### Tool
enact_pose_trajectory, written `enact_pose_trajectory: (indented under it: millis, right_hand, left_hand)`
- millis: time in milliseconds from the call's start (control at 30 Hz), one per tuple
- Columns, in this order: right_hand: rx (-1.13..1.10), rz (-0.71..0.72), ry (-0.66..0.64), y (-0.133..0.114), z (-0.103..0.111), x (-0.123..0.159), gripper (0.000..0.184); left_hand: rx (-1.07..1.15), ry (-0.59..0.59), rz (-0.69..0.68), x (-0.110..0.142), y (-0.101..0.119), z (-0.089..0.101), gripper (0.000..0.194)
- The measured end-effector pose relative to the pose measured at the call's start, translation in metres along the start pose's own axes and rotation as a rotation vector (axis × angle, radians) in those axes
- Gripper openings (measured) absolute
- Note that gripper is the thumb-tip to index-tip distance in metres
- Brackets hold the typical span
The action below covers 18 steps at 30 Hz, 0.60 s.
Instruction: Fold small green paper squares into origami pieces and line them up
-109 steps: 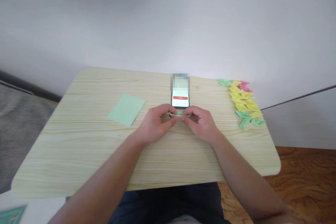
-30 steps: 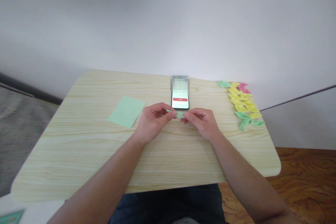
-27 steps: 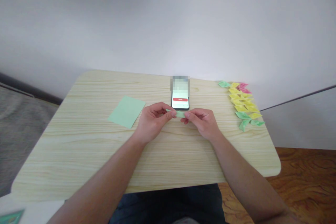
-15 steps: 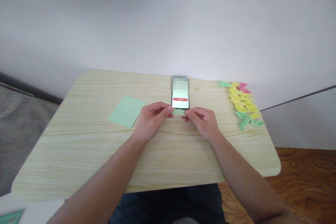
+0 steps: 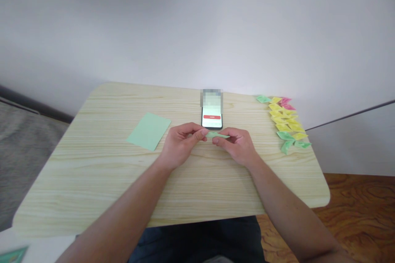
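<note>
A wood-grain table [image 5: 197, 189] meets a white wall [image 5: 197, 28] behind the smartphone [image 5: 212, 111]; before it, the left hand [image 5: 181, 144] pinches folded green paper [image 5: 213, 134], the right hand [image 5: 238, 146] touching it, grip unclear.

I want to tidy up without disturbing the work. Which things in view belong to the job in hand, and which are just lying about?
In the job:
Folded green paper, left hand pinching it, right hand at its other end
Probably the flat green sheet
Probably the folded paper pieces

Apparently lying about:
Phone, screen lit
Green item, lower left corner
</note>
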State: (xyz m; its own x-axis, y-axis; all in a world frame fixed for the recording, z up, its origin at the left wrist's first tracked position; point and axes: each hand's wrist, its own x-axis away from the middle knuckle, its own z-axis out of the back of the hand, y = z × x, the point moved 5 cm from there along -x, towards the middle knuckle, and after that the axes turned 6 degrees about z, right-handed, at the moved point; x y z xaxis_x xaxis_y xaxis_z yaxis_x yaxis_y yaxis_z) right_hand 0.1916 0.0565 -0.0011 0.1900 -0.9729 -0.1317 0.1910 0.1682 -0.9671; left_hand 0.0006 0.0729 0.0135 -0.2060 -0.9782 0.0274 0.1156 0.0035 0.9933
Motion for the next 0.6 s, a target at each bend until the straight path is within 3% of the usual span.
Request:
enact_pose_trajectory:
  millis: [200,433,600]
  right_hand:
    - [-0.005,0.003,0.002,-0.002,0.0,-0.001,0.019]
    - [-0.014,0.032,-0.003,-0.005,-0.002,-0.001,0.015]
    - [-0.008,0.021,0.01,-0.002,-0.002,0.0,0.016]
  left_hand:
    - [-0.001,-0.019,0.024,0.0,-0.006,-0.002,0.024]
    - [-0.143,-0.132,-0.008,0.004,-0.012,-0.01,0.024]
    - [-0.151,-0.116,-0.01,0.004,-0.013,-0.007,0.024]
